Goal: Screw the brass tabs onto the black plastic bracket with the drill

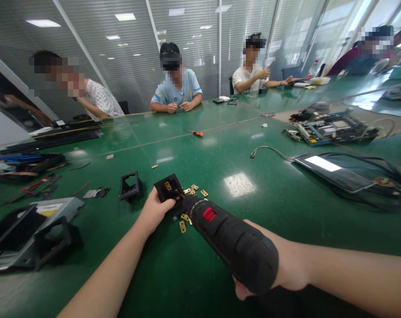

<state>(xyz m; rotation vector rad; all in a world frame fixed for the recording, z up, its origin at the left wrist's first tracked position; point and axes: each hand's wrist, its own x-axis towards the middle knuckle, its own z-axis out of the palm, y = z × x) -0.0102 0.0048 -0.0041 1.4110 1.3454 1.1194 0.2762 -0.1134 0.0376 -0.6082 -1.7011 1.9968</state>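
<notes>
My left hand [157, 208] grips a black plastic housing [165, 180] by its near left side, thumb across its face. Brass plates sit in the housing, one of them [168, 186] plainly visible. My right hand [248, 282] is wrapped round the grip of a black cordless drill [227, 238] with a red switch on top; the drill's body hides most of the fingers. The drill's front end points at the housing, but I cannot tell whether its bit touches a screw. Several loose brass plates [182, 226] lie on the green table around the housing.
An open black frame [130, 186] stands left of the housing. Further left lie a metal case [44, 225] and another black frame [56, 240]. An orange screwdriver [197, 134] lies ahead. On the right are a cabled flat panel [329, 170] and circuit boards [333, 126]. Several people sit across the table.
</notes>
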